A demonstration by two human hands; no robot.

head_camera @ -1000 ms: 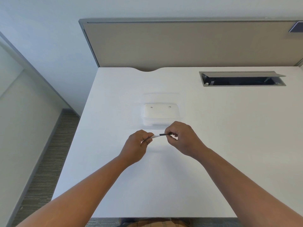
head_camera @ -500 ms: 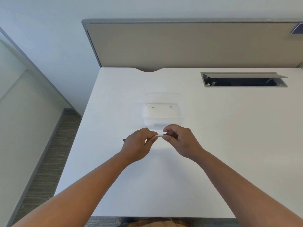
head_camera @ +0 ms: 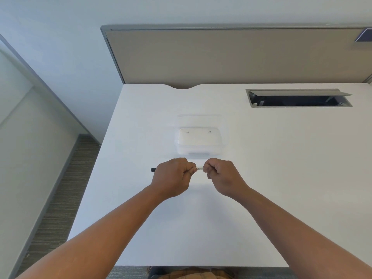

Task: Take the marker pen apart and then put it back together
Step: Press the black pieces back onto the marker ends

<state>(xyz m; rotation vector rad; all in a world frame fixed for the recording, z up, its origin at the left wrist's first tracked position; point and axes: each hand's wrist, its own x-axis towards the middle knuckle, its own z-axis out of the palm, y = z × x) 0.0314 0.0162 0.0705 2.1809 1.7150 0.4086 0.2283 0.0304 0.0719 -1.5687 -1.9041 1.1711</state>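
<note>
two hands point(head_camera: 173, 178), one marker pen point(head_camera: 199, 168), one container point(head_camera: 200, 140)

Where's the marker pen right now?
In the head view, the marker pen is held level between both hands, left hand and right hand, just in front of the clear box.

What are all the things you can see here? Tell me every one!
marker pen: one, white barrel with a black end poking out past the left fist, held level between both hands above the desk
plastic box: one, clear with a whitish inside, on the desk just beyond the hands
desk: one, white, fills most of the view
cable hatch: one, grey frame with a dark inside, lid propped open, far right of the desk
partition panel: one, beige with a grey frame, behind the desk
carpet: grey, striped, left of the desk
left hand: one, closed around the marker
right hand: one, pinching the marker's other end
</note>
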